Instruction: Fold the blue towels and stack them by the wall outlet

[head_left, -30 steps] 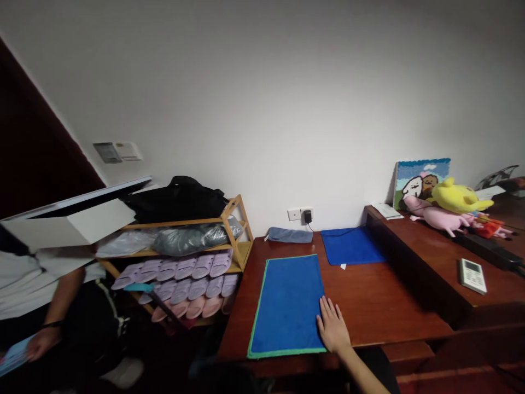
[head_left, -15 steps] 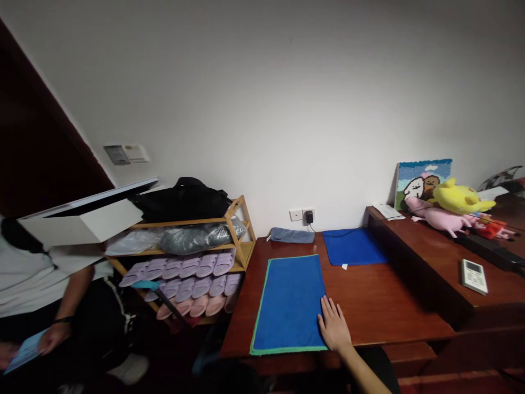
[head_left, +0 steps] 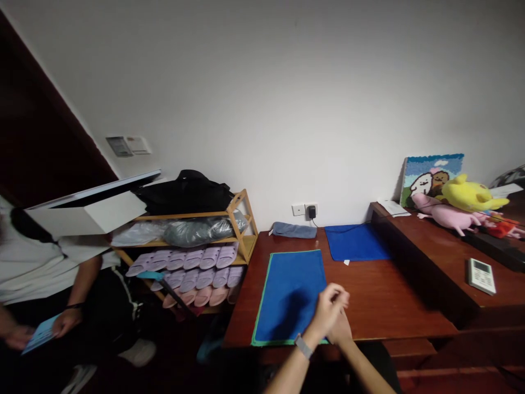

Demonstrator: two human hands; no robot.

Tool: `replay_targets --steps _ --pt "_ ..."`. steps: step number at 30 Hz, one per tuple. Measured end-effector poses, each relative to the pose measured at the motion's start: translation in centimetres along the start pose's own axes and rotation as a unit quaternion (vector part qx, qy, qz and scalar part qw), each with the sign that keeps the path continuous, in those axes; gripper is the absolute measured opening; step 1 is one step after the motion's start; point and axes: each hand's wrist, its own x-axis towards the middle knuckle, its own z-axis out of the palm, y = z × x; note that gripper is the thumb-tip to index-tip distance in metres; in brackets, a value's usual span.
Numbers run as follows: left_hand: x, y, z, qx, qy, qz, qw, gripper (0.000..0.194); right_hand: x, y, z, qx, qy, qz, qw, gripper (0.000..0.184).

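Note:
My left hand (head_left: 328,306), with a grey band on its wrist, is raised over the right edge of a blue cloth (head_left: 287,290) with green edging. Its fingers are curled, and I see nothing in them. Close against it, partly behind, is my right hand (head_left: 340,329); its fingers are mostly hidden. The blue cloth lies flat on a reddish-brown wooden table (head_left: 394,301), my left arm's shadow across it. Behind it lie a folded grey-blue cloth (head_left: 294,230) and a second blue cloth (head_left: 356,243) with a white tag.
To the left, a shoe rack (head_left: 241,230) holds slippers (head_left: 205,279), wrapped items and a black bag (head_left: 186,194). A seated person (head_left: 77,290) holds a light-blue sheet. On the raised right surface are plush toys (head_left: 449,213), a picture (head_left: 435,175) and a white keypad device (head_left: 481,276).
My right hand has lifted from the cloth's right edge, where it lay flat. My left hand has come into view and met it. The view has shifted slightly.

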Motion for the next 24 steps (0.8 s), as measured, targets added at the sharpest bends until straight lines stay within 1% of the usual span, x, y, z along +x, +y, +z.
replay_targets --steps 1,3,5,6,7,8,9,11,12,14,16,19,21,24 --pt "-0.1 -0.7 -1.6 0.064 0.018 0.001 0.998 0.034 0.0 0.1 -0.1 0.018 -0.017 -0.019 1.0 0.067" --pt "-0.8 -2.4 -5.5 0.182 0.051 0.001 0.982 0.043 0.0 0.2 -0.5 0.057 -0.046 -0.041 0.996 0.068" --pt "-2.2 -4.4 -9.4 0.226 0.066 -0.001 0.972 0.042 0.0 0.3 -0.8 0.086 -0.056 -0.041 0.994 0.069" --pt "-3.1 -5.5 -11.0 0.254 0.066 0.002 0.965 0.04 0.0 0.4 -0.9 0.093 -0.055 -0.038 0.993 0.069" --pt "-3.9 -6.6 -12.3 0.3 0.065 0.004 0.952 0.04 -0.1 0.4 -0.9 0.097 -0.054 -0.038 0.993 0.069" --pt "-4.7 -7.6 -13.4 0.356 0.066 0.002 0.932 0.043 -0.1 0.4 -0.9 0.1 -0.053 -0.037 0.993 0.069" --pt "-5.5 -8.6 -14.3 0.417 0.068 -0.004 0.906 0.047 -0.2 0.3 -0.9 0.102 -0.054 -0.037 0.993 0.069" --pt "-6.7 -10.2 -15.2 0.522 0.074 -0.022 0.85 0.053 -0.3 0.3 -1.0 0.102 -0.06 -0.038 0.992 0.069" --pt "-7.2 -10.8 -15.4 0.55 0.074 -0.031 0.831 0.055 -0.2 0.3 -1.1 0.101 -0.065 -0.036 0.992 0.069" --pt "-7.9 -11.6 -15.5 0.58 0.065 -0.039 0.811 0.058 0.1 0.2 -1.5 0.097 -0.067 -0.03 0.993 0.067" --pt "-8.2 -11.9 -15.3 0.59 0.053 -0.039 0.804 0.059 0.9 0.0 -2.2 0.093 -0.047 -0.028 0.994 0.064" --pt "-8.5 -11.7 -15.1 0.597 0.047 -0.047 0.799 0.06 3.0 -0.4 -3.1 0.096 -0.023 -0.024 0.995 0.063" --pt "-8.6 -11.5 -15.3 0.598 0.043 -0.056 0.798 0.061 4.5 -0.6 -3.2 0.097 -0.045 -0.017 0.994 0.066" --pt "-8.3 -11.4 -15.6 0.596 0.037 -0.061 0.8 0.062 5.8 -0.7 -2.3 0.097 -0.071 -0.018 0.993 0.069"
